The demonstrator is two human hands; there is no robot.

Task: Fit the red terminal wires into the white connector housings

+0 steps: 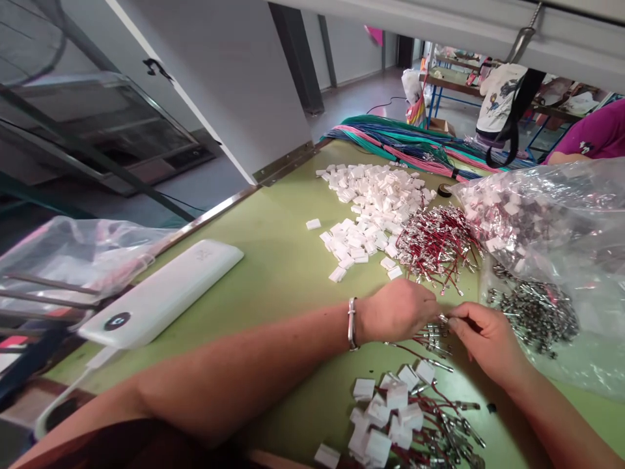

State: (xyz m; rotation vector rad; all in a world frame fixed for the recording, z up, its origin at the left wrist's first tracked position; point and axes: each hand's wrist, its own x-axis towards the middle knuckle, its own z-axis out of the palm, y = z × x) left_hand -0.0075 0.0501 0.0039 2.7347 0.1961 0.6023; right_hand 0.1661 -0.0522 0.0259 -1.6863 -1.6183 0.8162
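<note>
My left hand, with a silver bracelet at its wrist, is closed above the green table. Its fingertips are turned away, so what it grips is hidden. My right hand pinches a small metal terminal between thumb and index finger, close to the left hand's fingers. Beneath the left hand are several short wires with metal ends; whether they are held or lie on the table I cannot tell. Nearer me lies a pile of white connector housings fitted with dark red wires.
Beyond my hands are a heap of loose white housings and a heap of red wires. Dark metal parts lie by a clear plastic bag at right. A white power bank sits left; coloured cable bundles line the back.
</note>
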